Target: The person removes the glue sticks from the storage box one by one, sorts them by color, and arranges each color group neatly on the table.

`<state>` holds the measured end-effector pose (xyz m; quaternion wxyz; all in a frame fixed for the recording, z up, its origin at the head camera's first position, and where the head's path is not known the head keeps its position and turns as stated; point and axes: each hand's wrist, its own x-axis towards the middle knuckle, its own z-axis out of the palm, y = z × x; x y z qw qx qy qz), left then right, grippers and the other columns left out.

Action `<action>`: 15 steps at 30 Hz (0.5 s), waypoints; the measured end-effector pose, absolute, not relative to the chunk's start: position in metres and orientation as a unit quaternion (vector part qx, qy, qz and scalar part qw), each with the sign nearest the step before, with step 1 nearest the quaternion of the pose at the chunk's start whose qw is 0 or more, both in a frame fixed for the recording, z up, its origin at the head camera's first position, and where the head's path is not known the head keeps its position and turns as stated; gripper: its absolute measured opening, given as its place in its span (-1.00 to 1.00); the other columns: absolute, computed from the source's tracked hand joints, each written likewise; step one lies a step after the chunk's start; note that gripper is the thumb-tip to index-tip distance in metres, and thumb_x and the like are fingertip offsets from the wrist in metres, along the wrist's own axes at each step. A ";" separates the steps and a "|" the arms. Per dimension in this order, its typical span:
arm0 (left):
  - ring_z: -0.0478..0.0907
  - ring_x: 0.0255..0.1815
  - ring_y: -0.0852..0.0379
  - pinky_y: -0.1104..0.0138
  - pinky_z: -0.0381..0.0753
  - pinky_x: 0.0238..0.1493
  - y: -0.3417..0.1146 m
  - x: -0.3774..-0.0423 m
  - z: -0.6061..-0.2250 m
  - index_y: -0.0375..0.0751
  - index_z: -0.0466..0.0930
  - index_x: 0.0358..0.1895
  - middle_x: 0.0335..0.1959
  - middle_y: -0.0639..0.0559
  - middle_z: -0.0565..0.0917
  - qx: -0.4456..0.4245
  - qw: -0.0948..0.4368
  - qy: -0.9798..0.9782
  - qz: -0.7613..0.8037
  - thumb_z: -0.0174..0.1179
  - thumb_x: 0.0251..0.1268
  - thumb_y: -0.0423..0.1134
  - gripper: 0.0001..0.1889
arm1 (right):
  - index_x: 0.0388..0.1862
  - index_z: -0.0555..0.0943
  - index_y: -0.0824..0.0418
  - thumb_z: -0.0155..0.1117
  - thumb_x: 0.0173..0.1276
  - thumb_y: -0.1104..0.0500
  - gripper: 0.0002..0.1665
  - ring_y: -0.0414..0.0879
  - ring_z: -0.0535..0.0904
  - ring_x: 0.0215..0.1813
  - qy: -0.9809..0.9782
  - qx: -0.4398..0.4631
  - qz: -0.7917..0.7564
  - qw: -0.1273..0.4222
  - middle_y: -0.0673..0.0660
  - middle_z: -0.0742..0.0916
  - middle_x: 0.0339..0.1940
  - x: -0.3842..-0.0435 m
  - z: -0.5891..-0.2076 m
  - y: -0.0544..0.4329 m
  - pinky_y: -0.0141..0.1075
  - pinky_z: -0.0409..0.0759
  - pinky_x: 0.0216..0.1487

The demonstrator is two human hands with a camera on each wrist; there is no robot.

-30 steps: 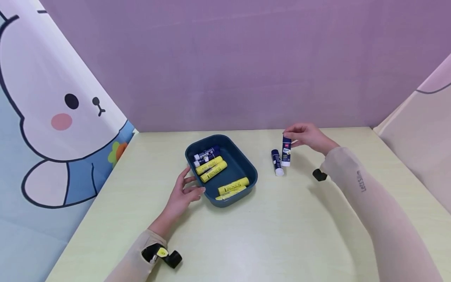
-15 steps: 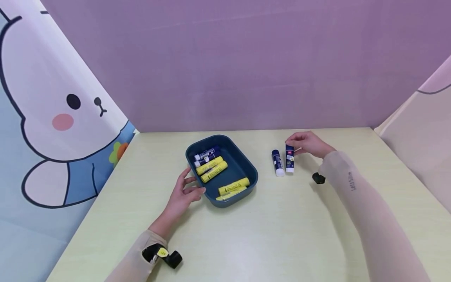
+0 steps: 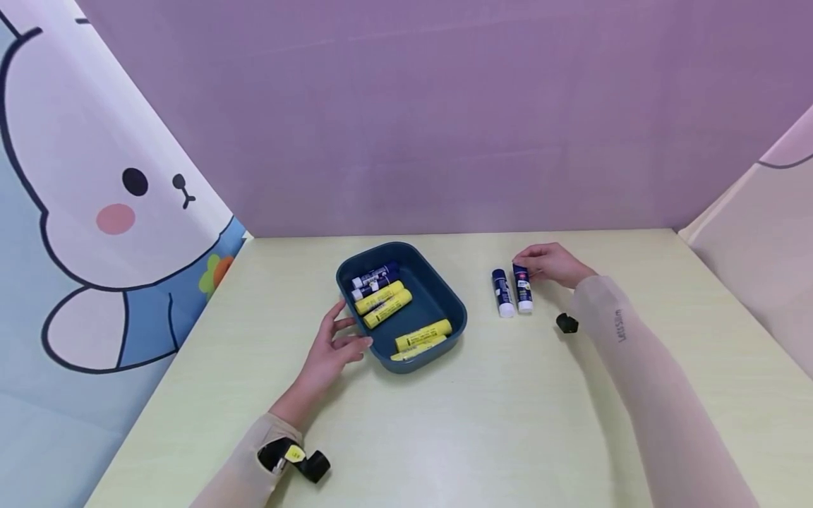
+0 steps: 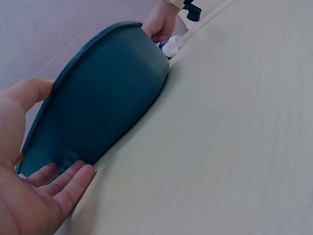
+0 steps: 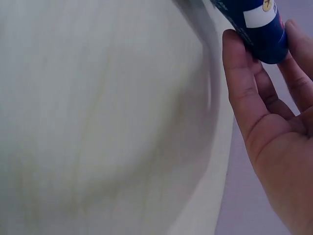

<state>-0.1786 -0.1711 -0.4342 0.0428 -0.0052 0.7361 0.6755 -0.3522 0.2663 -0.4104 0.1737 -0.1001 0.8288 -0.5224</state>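
In the head view my right hand (image 3: 551,264) pinches the upper, navy end of a glue stick (image 3: 523,288), its white end toward me. The right wrist view shows the navy end of this glue stick (image 5: 266,36) between thumb and fingers. Close to its left, a second navy glue stick (image 3: 502,291) lies on the table. My left hand (image 3: 330,353) rests against the left side of a dark teal bin (image 3: 438,282). In the left wrist view its relaxed fingers (image 4: 73,188) touch the bin's outer wall (image 4: 102,93).
Inside the bin lie two navy glue sticks (image 3: 375,275) and several yellow sticks (image 3: 422,334). A purple backdrop (image 3: 444,141) closes off the table's back edge. Cartoon-printed cloth (image 3: 76,212) hangs along the left side. Pale table surface (image 3: 457,423) lies in front of the bin.
My right hand has lowered its glue stick and moved it slightly right, beside the one lying on the table. The left hand and the bin stay in place.
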 end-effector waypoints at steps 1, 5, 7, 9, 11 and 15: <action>0.52 0.15 -0.07 0.26 0.63 -0.06 -0.171 -0.179 -0.434 0.04 -0.14 0.61 0.35 -0.23 0.31 -0.005 0.042 0.736 0.676 0.26 0.32 -0.40 -0.07 | 0.22 0.49 0.48 0.15 0.53 0.18 -0.56 -0.14 0.65 -0.12 0.830 -0.096 -0.522 0.172 0.14 0.70 -0.02 -0.352 -0.412 0.266 -0.20 0.65 0.00; 0.53 0.13 -0.06 0.27 0.63 -0.08 -0.170 -0.178 -0.436 0.03 -0.13 0.61 0.34 -0.23 0.32 -0.006 0.042 0.733 0.679 0.26 0.31 -0.40 -0.07 | 0.16 0.52 0.48 0.22 0.49 0.18 -0.57 -0.14 0.67 -0.21 0.834 -0.075 -0.521 0.167 0.09 0.73 -0.14 -0.352 -0.418 0.263 -0.25 0.67 -0.11; 0.53 0.13 -0.06 0.27 0.64 -0.08 -0.170 -0.178 -0.436 0.03 -0.13 0.61 0.34 -0.23 0.32 -0.006 0.044 0.733 0.679 0.27 0.31 -0.40 -0.07 | 0.13 0.53 0.48 0.24 0.48 0.17 -0.58 -0.14 0.67 -0.25 0.836 -0.062 -0.520 0.164 0.07 0.74 -0.20 -0.351 -0.419 0.260 -0.26 0.68 -0.16; 0.53 0.13 -0.05 0.28 0.63 -0.08 -0.170 -0.179 -0.436 0.03 -0.13 0.61 0.35 -0.23 0.32 -0.005 0.044 0.733 0.678 0.26 0.31 -0.39 -0.07 | 0.12 0.55 0.48 0.26 0.47 0.16 -0.57 -0.14 0.67 -0.29 0.844 -0.056 -0.510 0.159 0.08 0.74 -0.22 -0.350 -0.419 0.258 -0.27 0.69 -0.21; 0.53 0.13 -0.05 0.28 0.63 -0.08 -0.171 -0.179 -0.436 0.03 -0.13 0.61 0.34 -0.22 0.32 -0.006 0.044 0.734 0.678 0.27 0.32 -0.39 -0.07 | 0.11 0.56 0.48 0.27 0.46 0.14 -0.57 -0.15 0.66 -0.31 0.850 -0.053 -0.501 0.154 0.09 0.75 -0.24 -0.350 -0.419 0.255 -0.27 0.69 -0.25; 0.53 0.13 -0.05 0.28 0.63 -0.07 -0.171 -0.180 -0.435 0.03 -0.13 0.61 0.35 -0.22 0.32 -0.005 0.043 0.734 0.678 0.27 0.32 -0.38 -0.07 | 0.11 0.58 0.48 0.27 0.46 0.15 -0.57 -0.16 0.65 -0.34 0.861 -0.046 -0.486 0.145 0.09 0.75 -0.25 -0.352 -0.419 0.252 -0.28 0.68 -0.28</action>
